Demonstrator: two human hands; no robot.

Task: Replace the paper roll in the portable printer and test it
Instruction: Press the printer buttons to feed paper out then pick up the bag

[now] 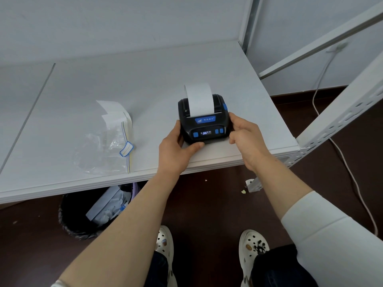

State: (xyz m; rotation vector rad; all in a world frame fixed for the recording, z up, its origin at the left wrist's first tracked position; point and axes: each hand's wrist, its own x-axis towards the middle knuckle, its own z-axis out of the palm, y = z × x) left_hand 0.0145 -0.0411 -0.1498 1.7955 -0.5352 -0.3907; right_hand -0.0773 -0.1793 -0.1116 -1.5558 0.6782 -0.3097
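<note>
A black portable printer (204, 125) with blue buttons and a lit small display sits near the front right edge of the white table (83, 90). Its lid is closed, and a strip of white paper (199, 99) rises out of its slot and curls backward. My left hand (176, 150) grips the printer's left side, thumb along its front bottom edge. My right hand (246, 137) holds the right side, fingers against the casing. Left of the printer lie curled loose paper strips (115, 114).
A clear zip bag (103, 150) with a blue slider lies on the table to the left. Under the table stands a black waste bin (87, 214) with paper in it. A white metal rack frame (335, 112) and a cable (352, 179) are at the right.
</note>
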